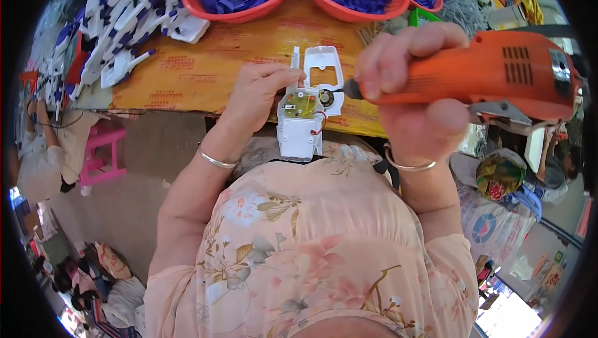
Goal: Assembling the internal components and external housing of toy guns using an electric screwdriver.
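My right hand (420,79) is wrapped round an orange electric screwdriver (492,67), held sideways with its dark tip pointing left. That tip is beside a small round speaker (326,98) in a white plastic cover (339,76) with a rectangular opening. My left hand (258,92) pinches the upper edge of a white plastic casing (298,139) at the table's near edge. Inside the casing shows a green circuit board (299,105), joined by thin wires towards the speaker. Whether the screwdriver tip touches anything I cannot tell.
Red baskets (243,15) of purple plastic parts stand at the back of the yellow-covered table (205,58). White and purple assembled pieces (124,20) are heaped at the left. A pink stool (103,151) is on the floor, near another person (40,164) at far left.
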### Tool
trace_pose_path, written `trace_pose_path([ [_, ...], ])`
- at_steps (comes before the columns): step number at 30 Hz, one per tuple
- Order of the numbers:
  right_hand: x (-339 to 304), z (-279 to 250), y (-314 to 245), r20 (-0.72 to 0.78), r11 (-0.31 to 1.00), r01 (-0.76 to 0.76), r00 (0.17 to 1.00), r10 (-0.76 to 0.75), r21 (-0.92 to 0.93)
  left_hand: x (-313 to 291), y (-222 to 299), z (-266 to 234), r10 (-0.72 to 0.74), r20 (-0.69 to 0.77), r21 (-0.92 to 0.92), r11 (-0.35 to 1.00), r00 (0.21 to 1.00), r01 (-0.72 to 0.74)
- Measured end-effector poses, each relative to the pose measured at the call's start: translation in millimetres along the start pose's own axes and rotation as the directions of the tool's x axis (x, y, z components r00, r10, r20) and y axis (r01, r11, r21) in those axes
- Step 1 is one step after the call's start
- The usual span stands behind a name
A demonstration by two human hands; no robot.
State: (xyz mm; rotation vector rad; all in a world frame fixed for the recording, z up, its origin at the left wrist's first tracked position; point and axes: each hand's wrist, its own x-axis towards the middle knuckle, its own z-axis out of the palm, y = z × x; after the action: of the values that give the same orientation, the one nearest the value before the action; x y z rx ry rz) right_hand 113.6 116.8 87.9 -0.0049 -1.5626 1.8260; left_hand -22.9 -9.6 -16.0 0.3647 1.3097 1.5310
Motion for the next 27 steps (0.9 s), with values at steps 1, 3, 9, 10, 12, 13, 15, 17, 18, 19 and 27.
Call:
trace_pose_path([
  [1,1.8,6.9,7.3,0.004,1.0,0.005,1.0,-0.006,0.026,-0.3,-0.6,2.5,0.007,-0.014,-0.056,0.998,1.0,-0.008],
  [3,6.0,15.7,17.8,0.032,0.996,-0.01,0.999,0.007,0.085,-3.1,5.8,3.3,-0.002,-0.012,-0.082,0.997,1.0,0.001],
  [9,14.6,25.3,33.9,-0.017,0.988,-0.069,0.997,0.072,0.138,-5.4,8.0,2.5,0.091,0.042,-0.121,0.989,0.995,-0.085],
  [10,15.4,25.1,35.5,-0.014,0.988,-0.072,0.997,0.075,0.139,-5.1,7.2,2.4,0.091,0.039,-0.124,0.989,0.995,-0.085],
  [12,17.0,23.6,38.4,-0.025,0.995,-0.046,0.999,0.048,0.085,-2.8,5.6,2.1,0.057,0.032,-0.118,0.992,0.998,-0.053],
  [13,17.0,23.5,38.5,-0.024,0.995,-0.047,0.998,0.049,0.086,-2.0,4.0,2.1,0.057,0.03,-0.119,0.992,0.998,-0.053],
  [15,16.5,22.8,38.1,-0.034,0.991,-0.077,0.996,0.081,0.107,-0.4,1.0,2.8,0.053,0.018,-0.147,0.988,0.998,-0.05],
  [17,16.7,23.1,40.2,-0.048,0.991,-0.062,0.997,0.068,0.117,-1.9,3.5,4.2,0.047,0.015,-0.148,0.988,0.999,-0.045],
  [18,16.9,23.0,41.5,-0.062,0.991,-0.046,0.997,0.054,0.127,-2.4,4.4,4.6,0.041,0.013,-0.148,0.988,0.999,-0.039],
  [19,16.9,22.2,42.4,-0.062,0.991,-0.045,0.997,0.053,0.126,-2.1,3.8,4.6,0.042,0.014,-0.148,0.988,0.999,-0.039],
  [27,15.2,20.7,48.8,-0.036,0.987,-0.033,0.999,0.039,0.156,0.0,1.5,3.4,0.048,-0.003,-0.101,0.994,0.999,-0.048],
])
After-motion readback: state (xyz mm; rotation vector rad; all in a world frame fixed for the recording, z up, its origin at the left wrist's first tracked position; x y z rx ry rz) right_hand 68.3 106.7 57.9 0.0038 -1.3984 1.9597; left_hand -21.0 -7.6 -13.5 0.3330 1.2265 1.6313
